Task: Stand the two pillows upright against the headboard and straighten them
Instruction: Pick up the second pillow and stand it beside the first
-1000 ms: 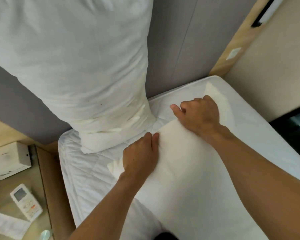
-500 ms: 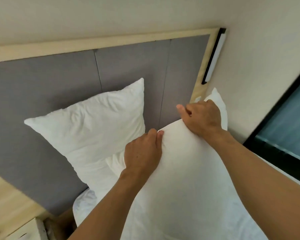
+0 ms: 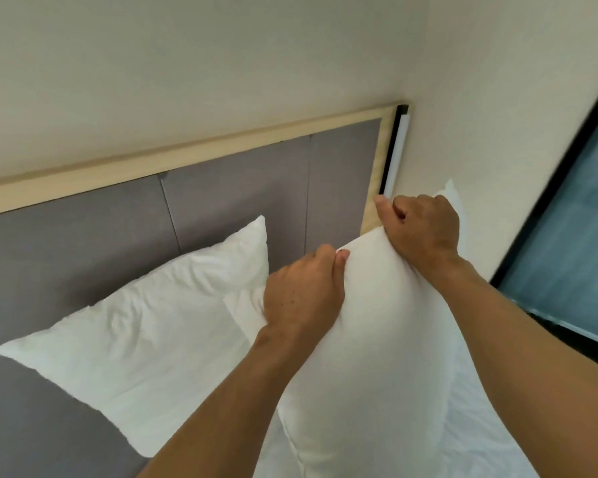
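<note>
Two white pillows in front of a grey padded headboard [image 3: 221,208] with a pale wood frame along the top and the right side. Left pillow [image 3: 145,326] up on its edge, leaning back on the grey padding, a bit tilted, one corner pointing up and one corner pointing out to the left. Wrinkled all over. Right pillow [image 3: 377,357] nearer to the camera, held up by its top edge, with the top corner peeking out behind the right hand. Smooth and puffy in the middle. Left hand [image 3: 302,294] clenched on the top edge of the right pillow, thumb on the near side and fingers curled over the back. Right hand [image 3: 423,227] also clenched on that same top edge, higher up and further right, close to the wood frame. Both bare arms reaching up from the bottom. Left edge of the right pillow in front of the left pillow, covering part of it. Touching or not, cannot tell. Bottom of the right pillow out of sight. White bed sheet [image 3: 480,436] low on the right. Cream wall [image 3: 221,63] above the headboard. Black and white strip [image 3: 396,150] standing beside the frame on the right. Dark window [image 3: 573,243] at the far right.
</note>
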